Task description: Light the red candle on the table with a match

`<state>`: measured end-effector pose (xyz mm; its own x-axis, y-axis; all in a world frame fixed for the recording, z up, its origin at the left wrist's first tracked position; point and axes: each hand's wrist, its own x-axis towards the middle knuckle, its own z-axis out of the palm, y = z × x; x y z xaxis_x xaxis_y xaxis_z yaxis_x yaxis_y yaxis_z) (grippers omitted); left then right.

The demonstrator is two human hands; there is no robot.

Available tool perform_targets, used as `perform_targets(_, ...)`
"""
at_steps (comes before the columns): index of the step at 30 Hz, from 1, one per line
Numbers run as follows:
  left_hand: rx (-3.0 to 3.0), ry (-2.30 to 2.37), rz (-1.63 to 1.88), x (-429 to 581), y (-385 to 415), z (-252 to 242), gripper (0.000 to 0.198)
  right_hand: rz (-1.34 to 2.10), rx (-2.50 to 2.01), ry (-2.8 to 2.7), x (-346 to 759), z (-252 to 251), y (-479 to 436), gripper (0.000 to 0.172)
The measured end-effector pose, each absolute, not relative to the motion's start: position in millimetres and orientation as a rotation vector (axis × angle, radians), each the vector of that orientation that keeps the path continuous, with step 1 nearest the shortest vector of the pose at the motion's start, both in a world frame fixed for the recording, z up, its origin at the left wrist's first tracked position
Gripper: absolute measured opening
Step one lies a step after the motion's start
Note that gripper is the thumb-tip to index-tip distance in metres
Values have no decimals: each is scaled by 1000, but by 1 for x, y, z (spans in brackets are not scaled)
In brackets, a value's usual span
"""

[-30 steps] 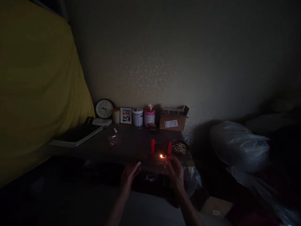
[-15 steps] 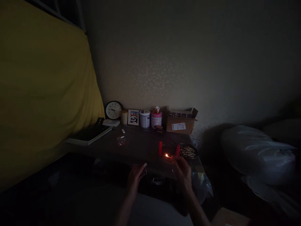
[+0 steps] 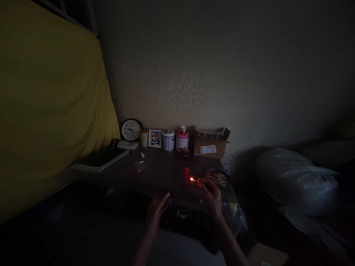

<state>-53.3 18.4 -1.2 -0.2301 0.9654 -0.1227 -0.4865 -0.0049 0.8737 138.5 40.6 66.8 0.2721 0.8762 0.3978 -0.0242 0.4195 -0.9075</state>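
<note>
I see the right hand [image 3: 212, 195] pinching a little burning match [image 3: 195, 180] between its fingertips, with the flame up close to the left red candle [image 3: 186, 175] that stands on the dark table [image 3: 163, 171]. The other red candle [image 3: 207, 174] is just behind that hand, beside a round dish [image 3: 229, 181] of matchsticks [image 3: 218, 178]. The left hand [image 3: 155, 210] has its fingers closed around a small pale thing [image 3: 168, 194] near the table's front edge.

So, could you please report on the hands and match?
Right hand pinching match, flame near left red candle. Left hand holding small pale object. Right hand partly hiding right red candle.
</note>
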Motion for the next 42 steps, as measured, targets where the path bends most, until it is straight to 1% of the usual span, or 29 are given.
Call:
perform_targets(7,651,1017,1526,-54,21,-6,48,764,-942,-1152,139,72,53,23)
perform_targets(14,653,1004,1516,-54,22,-5,48,709,-979,-1182,134,80,60,27)
perform_targets(24,662,1004,1525,-56,22,-6,45,601,-1005,-1209,129,73,78,30)
perform_targets(42,668,959,1545,-54,20,-3,41,539,-1064,-1239,124,75,91,33)
